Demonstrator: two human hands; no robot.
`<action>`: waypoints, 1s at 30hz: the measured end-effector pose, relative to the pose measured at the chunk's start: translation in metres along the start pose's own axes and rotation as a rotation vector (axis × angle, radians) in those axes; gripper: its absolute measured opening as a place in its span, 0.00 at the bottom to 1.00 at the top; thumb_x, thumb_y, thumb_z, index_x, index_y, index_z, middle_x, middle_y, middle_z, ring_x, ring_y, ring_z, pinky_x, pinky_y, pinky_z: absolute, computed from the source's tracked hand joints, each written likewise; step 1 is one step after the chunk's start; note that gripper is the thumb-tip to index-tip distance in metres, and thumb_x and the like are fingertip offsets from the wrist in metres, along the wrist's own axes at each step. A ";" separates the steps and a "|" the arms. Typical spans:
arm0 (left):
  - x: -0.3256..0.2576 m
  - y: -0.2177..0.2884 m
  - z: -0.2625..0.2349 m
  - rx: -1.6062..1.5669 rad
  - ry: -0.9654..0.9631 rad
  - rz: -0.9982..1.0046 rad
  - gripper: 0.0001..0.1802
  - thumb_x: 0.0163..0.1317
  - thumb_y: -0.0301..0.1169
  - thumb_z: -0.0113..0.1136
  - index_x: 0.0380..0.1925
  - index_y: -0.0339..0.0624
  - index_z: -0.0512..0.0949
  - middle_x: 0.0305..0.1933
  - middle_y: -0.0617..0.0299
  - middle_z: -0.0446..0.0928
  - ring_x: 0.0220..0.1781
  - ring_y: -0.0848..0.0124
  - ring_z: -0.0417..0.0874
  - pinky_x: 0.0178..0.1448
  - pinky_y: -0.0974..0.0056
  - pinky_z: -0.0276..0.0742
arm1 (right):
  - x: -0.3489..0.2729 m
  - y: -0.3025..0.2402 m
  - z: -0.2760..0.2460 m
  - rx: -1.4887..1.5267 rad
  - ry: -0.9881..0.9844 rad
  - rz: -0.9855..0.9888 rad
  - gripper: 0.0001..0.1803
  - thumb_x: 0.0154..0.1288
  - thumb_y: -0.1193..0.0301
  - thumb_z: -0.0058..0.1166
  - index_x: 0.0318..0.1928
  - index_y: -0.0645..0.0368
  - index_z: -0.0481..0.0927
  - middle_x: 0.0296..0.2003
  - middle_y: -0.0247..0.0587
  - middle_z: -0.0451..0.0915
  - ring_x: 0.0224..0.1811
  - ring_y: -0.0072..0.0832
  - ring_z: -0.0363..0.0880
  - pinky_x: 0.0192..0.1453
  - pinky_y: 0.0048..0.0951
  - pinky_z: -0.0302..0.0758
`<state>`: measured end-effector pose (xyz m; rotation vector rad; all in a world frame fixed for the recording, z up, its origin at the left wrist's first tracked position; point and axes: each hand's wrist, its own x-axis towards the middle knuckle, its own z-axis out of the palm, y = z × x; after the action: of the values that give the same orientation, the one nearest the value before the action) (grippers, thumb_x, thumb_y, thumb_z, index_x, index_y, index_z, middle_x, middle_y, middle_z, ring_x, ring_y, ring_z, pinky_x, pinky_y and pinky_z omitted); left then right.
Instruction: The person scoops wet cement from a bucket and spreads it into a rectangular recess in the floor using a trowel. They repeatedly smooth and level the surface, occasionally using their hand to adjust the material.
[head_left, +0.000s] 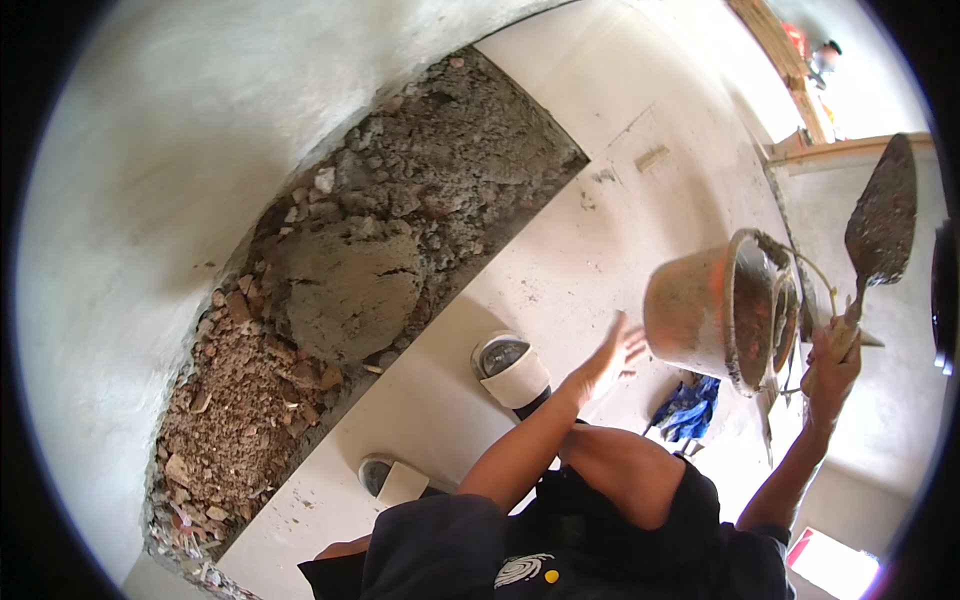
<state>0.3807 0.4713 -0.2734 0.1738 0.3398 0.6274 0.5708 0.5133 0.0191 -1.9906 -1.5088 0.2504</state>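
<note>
At the frame's right side, the trowel points its blade toward the top edge, long axis near upright, leaning slightly right; the right hand grips its handle, below the blade; the left hand is spread open, beside the bucket; farther, left of centre, a rounded mortar patch lies on rubble

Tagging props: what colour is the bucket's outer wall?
The bucket is dusty greyish beige outside, with orange patches; best seen in the head view.
</note>
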 end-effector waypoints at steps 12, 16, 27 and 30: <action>-0.158 0.090 -0.050 1.484 0.185 -0.064 0.43 0.64 0.58 0.51 0.66 0.32 0.61 0.67 0.40 0.64 0.70 0.51 0.65 0.72 0.57 0.59 | 0.018 0.197 -0.050 -0.435 0.018 0.135 0.21 0.59 0.63 0.61 0.46 0.63 0.72 0.30 0.41 0.73 0.30 0.29 0.72 0.34 0.34 0.70; -0.282 0.127 -0.056 1.787 0.332 -0.173 0.40 0.64 0.57 0.49 0.65 0.34 0.63 0.64 0.44 0.69 0.65 0.51 0.70 0.66 0.52 0.66 | 0.043 0.189 -0.055 -1.248 -0.002 -0.162 0.23 0.64 0.64 0.54 0.55 0.64 0.71 0.49 0.57 0.72 0.53 0.51 0.70 0.58 0.50 0.64; -0.390 0.045 -0.097 1.462 0.818 -0.332 0.37 0.64 0.53 0.52 0.61 0.34 0.68 0.63 0.44 0.70 0.65 0.51 0.71 0.67 0.54 0.65 | -0.135 -0.051 0.292 -0.178 -1.199 -0.676 0.20 0.65 0.50 0.52 0.44 0.54 0.75 0.34 0.48 0.81 0.35 0.50 0.81 0.37 0.45 0.77; -0.401 0.039 -0.098 1.437 0.869 -0.333 0.36 0.63 0.52 0.54 0.61 0.34 0.68 0.63 0.44 0.70 0.65 0.51 0.71 0.67 0.55 0.65 | -0.159 -0.084 0.361 -0.461 -1.206 -0.926 0.24 0.65 0.45 0.47 0.40 0.55 0.73 0.33 0.48 0.80 0.35 0.49 0.82 0.37 0.47 0.78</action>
<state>0.0206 0.2670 -0.2512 1.2018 1.6013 -0.0209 0.2715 0.5097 -0.2516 -1.1050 -3.2829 0.8278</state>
